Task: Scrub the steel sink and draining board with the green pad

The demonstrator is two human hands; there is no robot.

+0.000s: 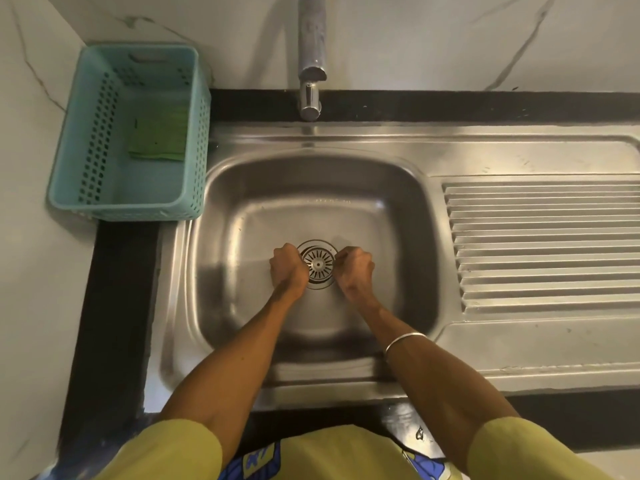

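Both hands are down in the bottom of the sink bowl point(242, 188), one on each side of the round drain strainer point(318, 264). The left hand point(288, 268) has its fingers curled at the strainer's left rim, and the right hand point(355, 270) is curled at the right rim. They appear to pinch or pry at its edge, though whether the fingertips actually grip the metal cannot be told from this angle. A thin bangle point(403, 342) sits on the right forearm.

Neither hand holds the green pad point(157, 138). It lies flat on the floor of the teal plastic basket point(86, 140), which stands on the desk just left of the sink, well apart from the hands. The ribbed draining board point(540, 244) stretches to the right, and the tap point(311, 64) hangs over the back rim.

Scrubbing looks not yet begun. If the strainer is being lifted, wet fingers could slip off its thin rim, or it could jam crookedly in the drain hole. With it out, grit could wash straight down the open drain. Reaching for the pad means crossing to the basket, which looks light and could tip.
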